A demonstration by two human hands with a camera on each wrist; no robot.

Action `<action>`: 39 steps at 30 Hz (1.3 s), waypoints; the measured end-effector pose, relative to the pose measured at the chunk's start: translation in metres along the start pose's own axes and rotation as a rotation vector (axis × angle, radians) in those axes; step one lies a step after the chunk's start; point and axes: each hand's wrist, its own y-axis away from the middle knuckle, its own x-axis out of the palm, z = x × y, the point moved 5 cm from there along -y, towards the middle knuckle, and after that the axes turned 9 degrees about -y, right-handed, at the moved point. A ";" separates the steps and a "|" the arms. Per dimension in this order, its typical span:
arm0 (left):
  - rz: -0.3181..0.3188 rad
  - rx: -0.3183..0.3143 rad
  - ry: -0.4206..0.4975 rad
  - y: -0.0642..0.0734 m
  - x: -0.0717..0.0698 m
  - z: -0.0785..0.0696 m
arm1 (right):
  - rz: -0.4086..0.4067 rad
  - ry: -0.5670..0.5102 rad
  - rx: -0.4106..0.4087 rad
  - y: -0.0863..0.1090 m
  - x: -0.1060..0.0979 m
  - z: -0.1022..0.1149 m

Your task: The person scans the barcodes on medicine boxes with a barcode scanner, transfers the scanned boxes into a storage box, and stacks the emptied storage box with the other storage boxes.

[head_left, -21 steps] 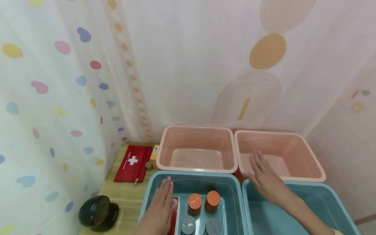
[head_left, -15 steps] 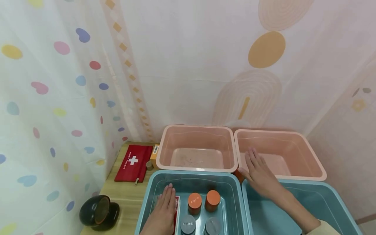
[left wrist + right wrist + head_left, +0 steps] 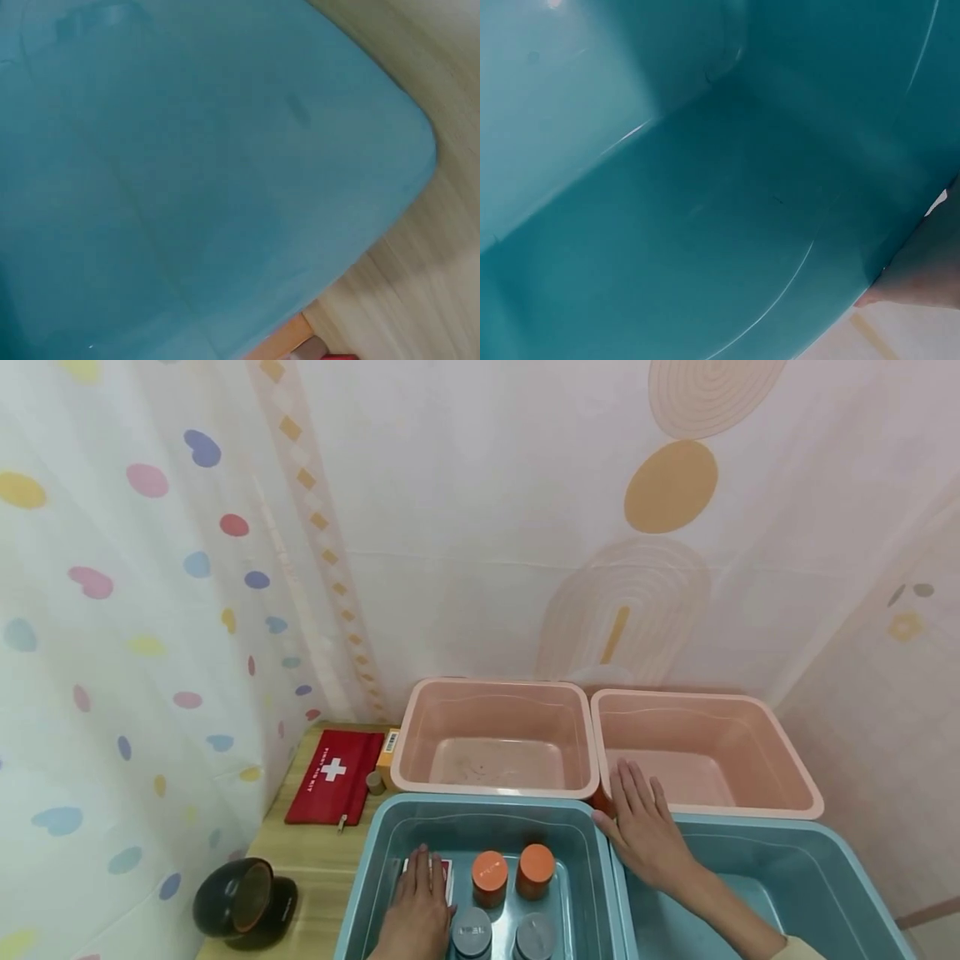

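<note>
In the head view my left hand (image 3: 416, 906) is inside the left blue bin (image 3: 491, 802), fingers straight. It lies over a flat red-and-white box (image 3: 448, 870) and hides most of it; whether it touches the box I cannot tell. To its right stand two orange-capped jars (image 3: 490, 877) and two grey-capped jars (image 3: 472, 933). My right hand (image 3: 647, 837) spreads flat above where the bins' rims meet, thumb toward the left bin, holding nothing. Part of that hand (image 3: 922, 289) shows at the edge of the right wrist view. The left wrist view shows only bin wall and table.
Two pink bins (image 3: 495, 687) (image 3: 682, 695) stand behind; the right blue bin (image 3: 780, 831) is at front right. On the wooden table (image 3: 318, 860) lie a red first aid pouch (image 3: 335, 777), an orange box (image 3: 388, 760), a small cork-coloured piece (image 3: 375, 782) and a black bowl-shaped object (image 3: 243, 902).
My left hand has moved down in the picture, over the red-and-white box. My right hand has shifted left and lower, with its fingers spreading. The head view has turned slightly.
</note>
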 end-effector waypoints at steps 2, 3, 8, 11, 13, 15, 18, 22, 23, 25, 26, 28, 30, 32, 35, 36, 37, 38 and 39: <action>0.013 -0.007 -0.002 -0.002 0.005 0.000 | -0.006 -0.011 -0.010 0.000 0.001 -0.001; 0.017 -0.009 -0.002 -0.003 0.007 0.001 | -0.008 -0.014 -0.014 0.000 0.002 -0.002; 0.028 0.006 0.023 -0.007 0.016 0.003 | -0.024 -0.023 -0.040 0.000 0.001 -0.001; 0.062 0.011 0.024 -0.012 0.025 0.005 | -0.009 -0.002 -0.024 0.000 0.001 0.000; 0.086 0.005 0.010 -0.015 0.030 0.006 | 0.000 0.011 -0.010 0.001 0.000 0.000; 0.108 -0.006 0.007 -0.019 0.035 0.007 | 0.008 0.019 0.002 0.001 0.000 -0.001; 0.149 -0.023 0.009 -0.025 0.044 0.008 | -0.001 0.020 0.004 0.003 -0.001 -0.001; 0.215 -0.049 0.016 -0.031 0.055 0.012 | 0.002 0.029 0.006 0.005 -0.001 -0.001; 0.231 -0.055 0.024 -0.030 0.056 0.013 | 0.007 0.033 0.009 0.006 -0.001 -0.001; 0.250 -0.069 0.043 -0.029 0.055 0.012 | 0.020 0.034 0.019 0.009 -0.001 -0.001; 0.265 -0.078 0.052 -0.029 0.054 0.012 | 0.025 0.038 0.025 0.010 -0.001 -0.001; 0.266 -0.085 0.070 -0.027 0.051 0.011 | 0.028 0.041 0.034 0.013 -0.001 -0.001; 0.264 -0.088 0.083 -0.026 0.048 0.010 | 0.027 0.038 0.035 0.015 -0.002 -0.001; 0.261 -0.102 0.096 -0.025 0.046 0.010 | 0.023 0.042 0.031 0.015 -0.001 -0.001; 0.246 -0.121 0.120 -0.026 0.046 0.011 | 0.017 0.033 0.029 0.016 0.000 -0.001; 0.238 -0.128 0.122 -0.028 0.048 0.011 | 0.013 0.030 0.030 0.016 0.000 -0.001; 0.229 -0.132 0.124 -0.029 0.049 0.012 | 0.010 0.024 0.033 0.016 0.001 -0.002; 0.223 -0.131 0.120 -0.031 0.051 0.012 | 0.007 0.018 0.036 0.016 0.001 -0.002; 0.213 -0.126 0.115 -0.034 0.054 0.013 | 0.003 0.016 0.037 0.016 0.001 -0.002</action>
